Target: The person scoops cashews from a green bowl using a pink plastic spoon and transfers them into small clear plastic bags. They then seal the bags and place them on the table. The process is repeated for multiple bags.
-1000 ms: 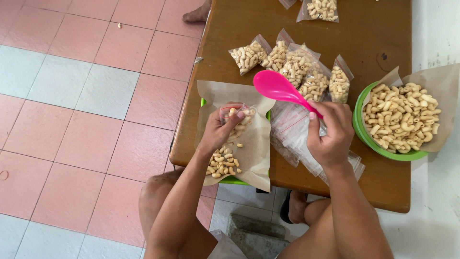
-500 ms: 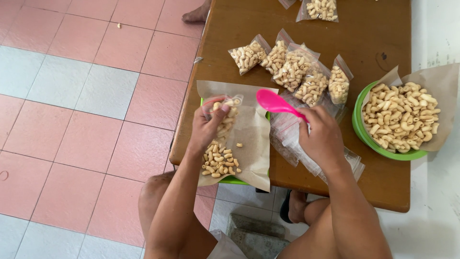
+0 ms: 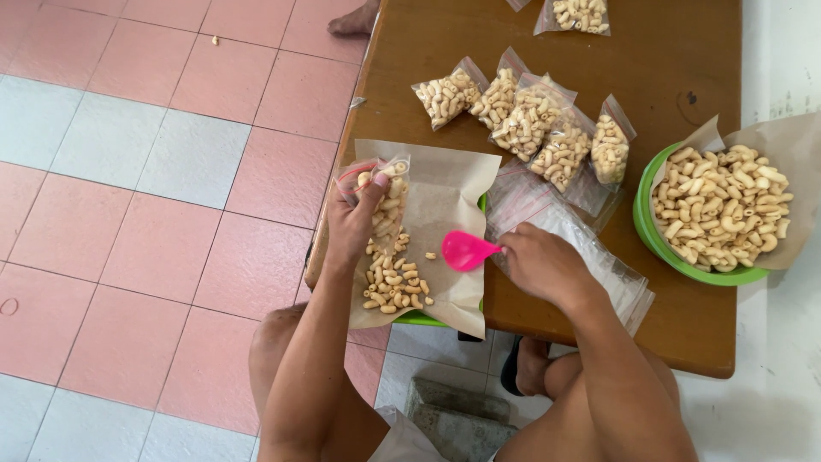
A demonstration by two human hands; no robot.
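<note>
Our left hand [image 3: 352, 224] pinches half-filled bag [image 3: 385, 201] over paper-lined tray [image 3: 453, 184] on counter [image 3: 547, 43]. Right hand [image 3: 543, 265] grips pink scoop [image 3: 466, 251]. We'd hold bag mouth wide, scoop level.

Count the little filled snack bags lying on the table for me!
6. Five filled bags lie in a row mid-table; one more sits at the top edge, cut off. Another bag is in the left hand, not counted.

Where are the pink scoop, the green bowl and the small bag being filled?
pink scoop [image 3: 463, 250], head view, on its bowl end.
green bowl [image 3: 643, 224], head view, on its left rim.
small bag [image 3: 386, 210], head view, on its filled middle.
</note>
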